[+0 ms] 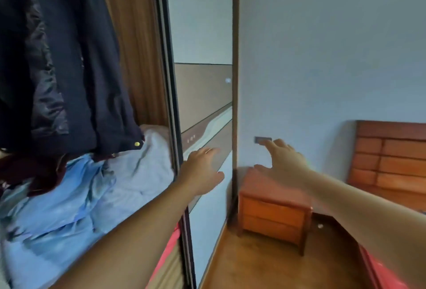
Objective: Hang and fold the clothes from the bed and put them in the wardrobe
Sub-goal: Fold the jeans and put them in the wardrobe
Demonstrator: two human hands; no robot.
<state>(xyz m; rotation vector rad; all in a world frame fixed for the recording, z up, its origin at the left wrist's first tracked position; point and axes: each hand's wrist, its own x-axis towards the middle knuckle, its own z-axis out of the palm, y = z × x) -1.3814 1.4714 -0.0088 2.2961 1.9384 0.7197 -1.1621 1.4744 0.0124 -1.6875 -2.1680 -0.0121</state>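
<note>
The wardrobe (138,58) stands open on the left, its sliding door (202,104) pushed toward the wall, and inside hang dark jackets (69,58) above a loose heap of pale blue bedding (80,196) with a dark red garment (34,173) lying on its upper edge. These clothes are soft, limp and light; the jackets look like the heaviest pieces, with a slick, shiny sleeve that would probably slide through a loose pinch, so they are best taken at the collar or shoulders where the cloth is thick. The heaped fabric would sag and trail if lifted from one corner, so two spread hands under the bulk would suit it better. The bed shows only as a wooden headboard (391,155) at the right edge, beside a small nightstand (274,208); no clothes on it can be seen from here. Both arms reach forward, bare and nearly straight. The left hand (202,171) is spread, fingers apart, palm turned toward the door panel just beside its dark frame; whether it touches the panel is hard to tell through the blur. The right hand (283,162) is also spread wide and holds nothing, hovering above the nightstand with fingertips pointed toward a small wall plate (262,139).
</note>
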